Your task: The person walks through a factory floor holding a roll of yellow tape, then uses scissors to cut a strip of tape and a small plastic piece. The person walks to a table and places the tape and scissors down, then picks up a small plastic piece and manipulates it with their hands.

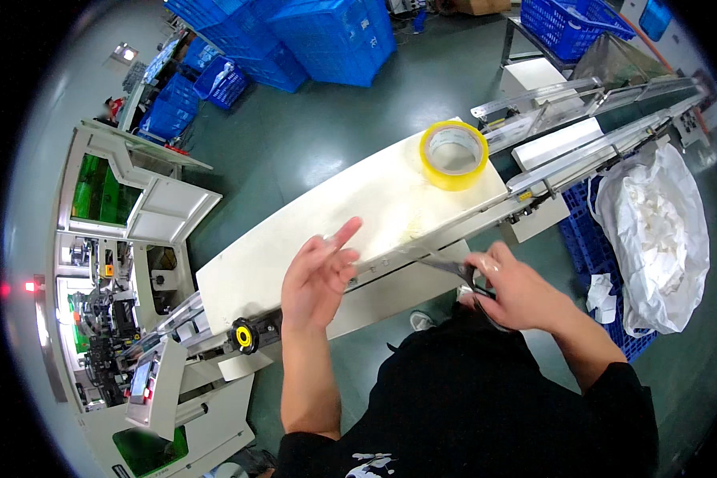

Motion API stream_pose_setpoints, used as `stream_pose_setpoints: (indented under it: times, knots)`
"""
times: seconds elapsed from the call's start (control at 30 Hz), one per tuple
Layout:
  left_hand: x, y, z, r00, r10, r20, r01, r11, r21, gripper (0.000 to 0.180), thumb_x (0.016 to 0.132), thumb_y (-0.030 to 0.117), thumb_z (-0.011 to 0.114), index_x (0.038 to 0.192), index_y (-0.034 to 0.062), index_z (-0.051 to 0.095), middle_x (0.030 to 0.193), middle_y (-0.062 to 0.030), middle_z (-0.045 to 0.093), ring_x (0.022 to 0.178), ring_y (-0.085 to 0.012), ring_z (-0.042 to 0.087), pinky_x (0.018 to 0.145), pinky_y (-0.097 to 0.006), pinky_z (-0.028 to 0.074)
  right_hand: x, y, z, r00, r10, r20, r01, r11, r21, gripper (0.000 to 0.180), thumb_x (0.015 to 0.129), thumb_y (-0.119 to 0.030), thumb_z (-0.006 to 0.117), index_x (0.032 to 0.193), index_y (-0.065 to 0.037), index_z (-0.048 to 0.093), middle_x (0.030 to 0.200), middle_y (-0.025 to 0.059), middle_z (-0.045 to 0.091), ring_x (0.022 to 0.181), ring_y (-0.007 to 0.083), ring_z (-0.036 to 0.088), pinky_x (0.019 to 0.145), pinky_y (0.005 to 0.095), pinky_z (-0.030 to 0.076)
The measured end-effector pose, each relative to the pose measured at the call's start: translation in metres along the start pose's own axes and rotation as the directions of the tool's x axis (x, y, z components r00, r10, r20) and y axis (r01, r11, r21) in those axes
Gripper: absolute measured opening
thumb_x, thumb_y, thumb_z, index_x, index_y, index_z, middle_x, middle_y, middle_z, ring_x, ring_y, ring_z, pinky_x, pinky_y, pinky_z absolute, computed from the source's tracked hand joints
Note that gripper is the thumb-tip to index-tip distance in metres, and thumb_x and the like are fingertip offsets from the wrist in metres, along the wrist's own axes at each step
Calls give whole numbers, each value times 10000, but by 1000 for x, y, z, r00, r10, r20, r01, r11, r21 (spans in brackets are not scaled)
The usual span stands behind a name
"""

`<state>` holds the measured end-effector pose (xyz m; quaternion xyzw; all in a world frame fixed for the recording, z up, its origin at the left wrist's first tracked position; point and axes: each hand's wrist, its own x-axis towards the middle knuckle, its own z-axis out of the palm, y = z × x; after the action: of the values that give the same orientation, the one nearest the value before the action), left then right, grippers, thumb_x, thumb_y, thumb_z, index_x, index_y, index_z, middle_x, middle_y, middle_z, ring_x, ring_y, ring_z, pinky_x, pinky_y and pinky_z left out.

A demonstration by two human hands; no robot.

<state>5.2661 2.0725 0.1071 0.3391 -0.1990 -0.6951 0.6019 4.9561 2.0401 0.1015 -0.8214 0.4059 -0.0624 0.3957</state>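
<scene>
My right hand (515, 288) is closed around a pair of dark-handled scissors (448, 267). The blades point left, in front of the white bench's near edge. Over the near edge of the white bench top (311, 209), my left hand (320, 275) is raised with its index finger stretched out and the other fingers partly curled. I see nothing clearly held in it. A roll of yellow-edged clear packing tape (429, 162) lies flat at the right end of the bench top, apart from both hands.
A machine with green windows (107, 191) stands at left, beside a black-and-yellow knob (247, 336). Metal conveyor rails (546, 171) run off to the upper right. A white sack (613, 207) of white pieces rests on a blue pallet (575, 227). Blue crates (334, 40) are stacked behind.
</scene>
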Motion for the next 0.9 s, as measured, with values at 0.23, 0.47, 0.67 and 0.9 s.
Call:
stream_pose_setpoints:
  times: [0.23, 0.47, 0.67, 0.9]
  knots:
    - [-70, 3, -21, 971, 235, -50, -234, 972, 26, 101, 894, 91, 554, 949, 18, 597, 1422, -337, 384, 933, -264, 689, 771, -333, 569, 131, -64, 28, 983, -183, 33, 179, 883, -433, 354, 787, -322, 724, 994, -51, 631, 885, 148, 641, 887, 326, 654, 777, 428, 538]
    - [-91, -2, -26, 950, 312, 3, -312, 948, 68, 163, 946, 173, 543, 1048, 46, 558, 1455, -334, 331, 1016, -305, 670, 793, -336, 553, 168, -92, 46, 929, -349, -121, 263, 854, -448, 327, 807, -293, 699, 1057, -86, 660, 938, 134, 655, 861, 325, 664, 752, 425, 539]
    - [-108, -11, -40, 944, 331, 12, -330, 936, 126, 255, 918, 79, 542, 1171, 53, 528, 1472, -263, 337, 1060, -319, 649, 830, -344, 561, 141, -48, 23, 796, -395, -458, 237, 901, -365, 344, 828, -246, 680, 1130, -91, 626, 1001, 144, 643, 902, 321, 640, 750, 408, 524]
    - [-109, -12, -46, 959, 282, 14, -277, 929, 244, 336, 857, -3, 554, 1187, 50, 520, 1472, -256, 342, 1070, -314, 639, 835, -349, 557, 97, -10, 11, 795, -530, -296, 273, 748, -604, 404, 783, -214, 729, 1144, -78, 611, 1080, 104, 628, 991, 293, 602, 855, 397, 487]
